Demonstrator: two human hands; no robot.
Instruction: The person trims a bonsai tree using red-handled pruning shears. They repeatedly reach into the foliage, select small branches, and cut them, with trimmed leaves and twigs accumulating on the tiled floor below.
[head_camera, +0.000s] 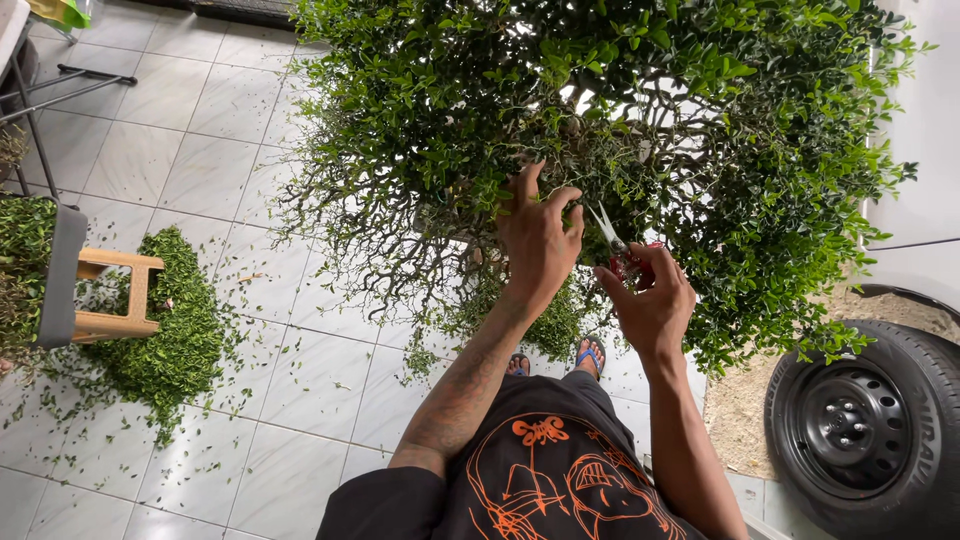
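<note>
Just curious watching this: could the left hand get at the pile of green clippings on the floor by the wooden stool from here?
Probably not: the left hand is up in the bush, and the clippings pile lies well off on the tiles.

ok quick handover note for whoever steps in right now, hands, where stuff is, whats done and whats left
Left hand: fingers spread, pressed into the twigs of the dense small-leaved green shrub, parting the foliage.
Right hand: closed on the red-handled small pruning scissors, blades pointing up into the foliage beside the left hand.
Done: a heap of green leaf clippings lies on the white tiled floor by a low wooden stool; more clippings lie scattered under the shrub.
Left: the shrub's right and top sides look full and uneven, so they probably need trimming.
A black car tyre stands close on the right.
</note>
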